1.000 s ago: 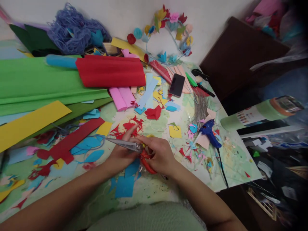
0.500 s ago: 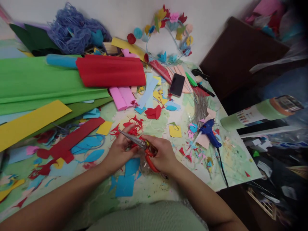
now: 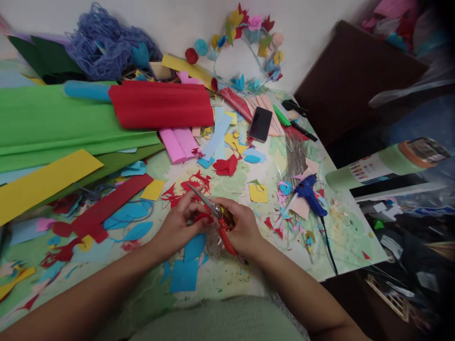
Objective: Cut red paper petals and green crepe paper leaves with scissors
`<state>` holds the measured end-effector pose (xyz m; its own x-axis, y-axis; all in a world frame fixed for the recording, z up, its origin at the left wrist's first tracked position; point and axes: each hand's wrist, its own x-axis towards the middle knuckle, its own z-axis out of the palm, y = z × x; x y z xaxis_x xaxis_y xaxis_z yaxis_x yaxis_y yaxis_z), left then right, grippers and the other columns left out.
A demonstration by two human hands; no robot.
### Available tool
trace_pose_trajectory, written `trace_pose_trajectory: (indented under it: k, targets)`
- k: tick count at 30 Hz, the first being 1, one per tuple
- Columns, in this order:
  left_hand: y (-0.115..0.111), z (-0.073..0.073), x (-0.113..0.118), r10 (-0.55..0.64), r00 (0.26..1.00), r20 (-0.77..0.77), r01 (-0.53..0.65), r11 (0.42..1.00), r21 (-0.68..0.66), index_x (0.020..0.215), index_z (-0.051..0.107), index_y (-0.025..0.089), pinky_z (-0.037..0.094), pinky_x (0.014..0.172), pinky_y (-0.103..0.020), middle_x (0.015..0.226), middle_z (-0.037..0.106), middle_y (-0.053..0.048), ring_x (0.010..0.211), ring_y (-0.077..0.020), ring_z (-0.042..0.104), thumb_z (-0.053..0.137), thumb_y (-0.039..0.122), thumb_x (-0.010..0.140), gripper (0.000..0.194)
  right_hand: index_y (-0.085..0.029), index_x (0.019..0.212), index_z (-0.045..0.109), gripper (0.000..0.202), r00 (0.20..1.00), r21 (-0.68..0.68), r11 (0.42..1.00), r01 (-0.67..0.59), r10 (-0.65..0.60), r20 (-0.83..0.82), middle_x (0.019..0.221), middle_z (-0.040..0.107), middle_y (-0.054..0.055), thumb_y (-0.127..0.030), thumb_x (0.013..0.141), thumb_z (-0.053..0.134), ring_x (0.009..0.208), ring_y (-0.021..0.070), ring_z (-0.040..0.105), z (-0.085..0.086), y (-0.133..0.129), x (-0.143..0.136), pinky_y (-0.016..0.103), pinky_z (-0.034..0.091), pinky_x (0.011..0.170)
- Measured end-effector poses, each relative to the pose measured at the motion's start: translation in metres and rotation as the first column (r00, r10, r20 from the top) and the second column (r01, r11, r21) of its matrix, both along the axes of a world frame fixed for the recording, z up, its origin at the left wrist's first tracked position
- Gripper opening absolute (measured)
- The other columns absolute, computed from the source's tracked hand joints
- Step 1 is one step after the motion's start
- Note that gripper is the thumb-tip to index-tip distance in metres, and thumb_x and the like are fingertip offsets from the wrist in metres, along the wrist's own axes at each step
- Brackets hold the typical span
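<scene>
In my right hand (image 3: 245, 225) is a pair of scissors (image 3: 224, 233) with orange-red handles, its blades pointing up and left past my left fingers. My left hand (image 3: 183, 222) is closed on a small piece of red paper (image 3: 203, 217), mostly hidden by the fingers and right beside the blades. Red paper scraps (image 3: 197, 182) lie on the table just beyond my hands. Blue paper squares (image 3: 184, 275) rest below my left wrist. A red paper petal shape (image 3: 225, 166) sits farther up.
A blue glue gun (image 3: 311, 195) with its cord lies at right, near a bundle of thin wires (image 3: 296, 154). A phone (image 3: 260, 124) is at the back. Crepe paper rolls (image 3: 161, 106) and blue yarn (image 3: 103, 45) fill the left. A green bottle (image 3: 377, 166) leans beyond the table's right edge.
The scissors have turned so their blades point more steeply upward, and the tip has shifted slightly right. My left fingers have curled in more around the red paper.
</scene>
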<state>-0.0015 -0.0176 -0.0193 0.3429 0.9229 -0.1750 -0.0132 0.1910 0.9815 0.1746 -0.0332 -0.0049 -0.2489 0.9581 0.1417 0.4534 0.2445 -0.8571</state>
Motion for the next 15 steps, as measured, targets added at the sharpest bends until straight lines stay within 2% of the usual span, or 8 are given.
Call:
trace_pose_trajectory:
  k: [5, 11, 15]
  targets:
    - [0.0003, 0.0025, 0.0002, 0.049, 0.998, 0.033, -0.049, 0.999, -0.014, 0.136, 0.034, 0.024, 0.052, 0.074, -0.032, 0.088, 0.068, -0.002, 0.085, -0.0196, 0.066, 0.071, 0.026, 0.074, 0.072, -0.023, 0.111, 0.061, 0.041, 1.000, 0.051, 0.998, -0.028, 0.029, -0.010, 0.068, 0.060, -0.004, -0.018, 0.071, 0.059, 0.048, 0.0071, 0.043, 0.0013, -0.0004, -0.0009, 0.018, 0.036, 0.049]
    - [0.0001, -0.0052, -0.0024, -0.023, 0.999, -0.037, 0.025, 0.998, 0.055, 0.138, 0.033, 0.023, 0.052, 0.075, -0.035, 0.083, 0.067, -0.002, 0.078, -0.0189, 0.067, 0.067, 0.025, 0.077, 0.069, -0.023, 0.115, 0.060, 0.040, 0.997, 0.033, 0.999, 0.043, -0.040, -0.068, 0.071, 0.061, -0.002, -0.030, 0.076, 0.066, 0.053, 0.0090, 0.048, -0.0010, -0.0003, 0.0017, 0.019, 0.040, 0.054]
    - [0.0004, -0.0005, -0.0009, 0.022, 0.999, -0.030, -0.020, 0.998, 0.064, 0.133, 0.040, 0.023, 0.053, 0.076, -0.033, 0.089, 0.069, -0.004, 0.084, -0.0198, 0.067, 0.069, 0.026, 0.074, 0.065, -0.022, 0.111, 0.061, 0.039, 0.999, 0.067, 0.997, -0.029, 0.032, -0.043, 0.066, 0.059, -0.004, -0.021, 0.072, 0.062, 0.046, 0.0067, 0.042, 0.0004, -0.0002, 0.0011, 0.018, 0.036, 0.048]
